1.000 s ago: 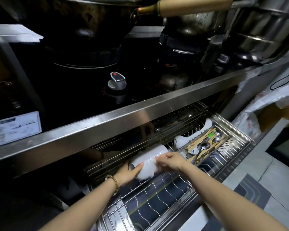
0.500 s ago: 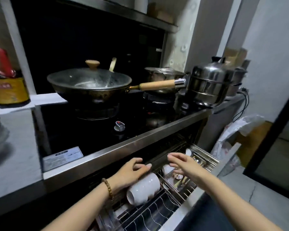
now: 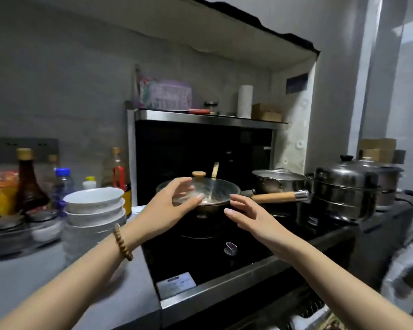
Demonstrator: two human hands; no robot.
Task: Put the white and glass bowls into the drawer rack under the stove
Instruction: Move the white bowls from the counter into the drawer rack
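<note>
A stack of white bowls (image 3: 94, 206) stands on the grey counter left of the stove, on top of what looks like clear glass bowls (image 3: 81, 244). My left hand (image 3: 167, 208), with a bead bracelet on its wrist, hovers empty in the air above the stove, fingers loosely spread. My right hand (image 3: 253, 220) is raised beside it, also empty with straight fingers. Both hands are right of the bowl stack and apart from it. Only a blurred corner of the drawer rack (image 3: 312, 315) under the stove shows at the bottom edge.
A lidded wok (image 3: 198, 198) with a wooden handle sits on the black stove (image 3: 200, 258). A steel pot (image 3: 277, 181) and a steamer (image 3: 346, 189) stand to the right. Bottles (image 3: 28, 182) and a tray of dishes (image 3: 17, 229) crowd the counter at the left.
My hands have let go of the white bowls laid in the rack and risen above the stove. The view has swung up from the drawer to the counter and wall.
</note>
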